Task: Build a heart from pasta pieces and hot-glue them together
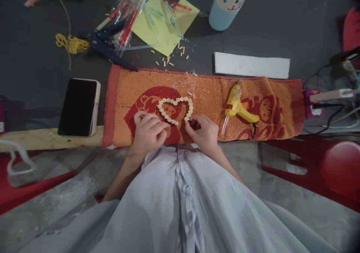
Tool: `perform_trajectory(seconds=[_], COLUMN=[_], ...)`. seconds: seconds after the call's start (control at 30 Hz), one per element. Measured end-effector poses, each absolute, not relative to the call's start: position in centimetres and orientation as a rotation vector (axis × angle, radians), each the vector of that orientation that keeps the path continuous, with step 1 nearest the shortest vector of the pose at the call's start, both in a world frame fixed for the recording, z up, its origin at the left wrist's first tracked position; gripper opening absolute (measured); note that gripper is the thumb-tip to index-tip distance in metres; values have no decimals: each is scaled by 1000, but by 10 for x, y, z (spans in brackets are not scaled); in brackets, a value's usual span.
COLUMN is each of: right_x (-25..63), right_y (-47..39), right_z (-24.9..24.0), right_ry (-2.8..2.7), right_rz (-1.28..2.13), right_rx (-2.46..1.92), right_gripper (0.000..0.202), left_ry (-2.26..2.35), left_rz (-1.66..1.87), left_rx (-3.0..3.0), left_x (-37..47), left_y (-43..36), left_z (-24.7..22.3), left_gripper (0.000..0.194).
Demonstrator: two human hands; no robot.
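Observation:
A heart outline [191, 106] built of small cream-coloured tube pieces lies on an orange and red towel [208, 91]. At its lower tip there is a gap between the two sides. My right hand [204, 131] is curled, thumb and forefinger closed at the lower end of the heart's right side. My left hand [150, 130] lies beside the lower left side, fingers loosely stretched and the forefinger pointing to the lower tip. To the right on the towel rests a yellow glue gun [235, 104] with a clear glue stick sticking out.
Loose cut pieces [168, 60] are scattered beyond the towel. Behind are dark blue pliers [102, 42], yellow paper [182, 16], plastic-wrapped straws [129, 24] and a bottle [223, 14]. A phone [78, 106] lies left, a white foam strip [251, 65] at the back right, and cables at far right.

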State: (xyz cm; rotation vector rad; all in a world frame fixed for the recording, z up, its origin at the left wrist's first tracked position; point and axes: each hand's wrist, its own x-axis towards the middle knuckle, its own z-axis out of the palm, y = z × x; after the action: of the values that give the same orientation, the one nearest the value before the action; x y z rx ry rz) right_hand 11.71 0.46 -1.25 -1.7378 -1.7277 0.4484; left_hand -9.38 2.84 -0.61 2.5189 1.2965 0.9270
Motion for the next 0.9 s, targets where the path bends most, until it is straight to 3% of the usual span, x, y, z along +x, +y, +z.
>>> perform_trajectory(seconds=[0.9], right_x=[117], right_y=[5], right_z=[-13], right_ry=[-1725], right_rz=[449], right_rx=[-1750], right_gripper=[17], left_ry=[1304], left_rz=[925], left_rx=[2471], left_x=[-93], left_y=[28], left_z=[-7], left_gripper=[20])
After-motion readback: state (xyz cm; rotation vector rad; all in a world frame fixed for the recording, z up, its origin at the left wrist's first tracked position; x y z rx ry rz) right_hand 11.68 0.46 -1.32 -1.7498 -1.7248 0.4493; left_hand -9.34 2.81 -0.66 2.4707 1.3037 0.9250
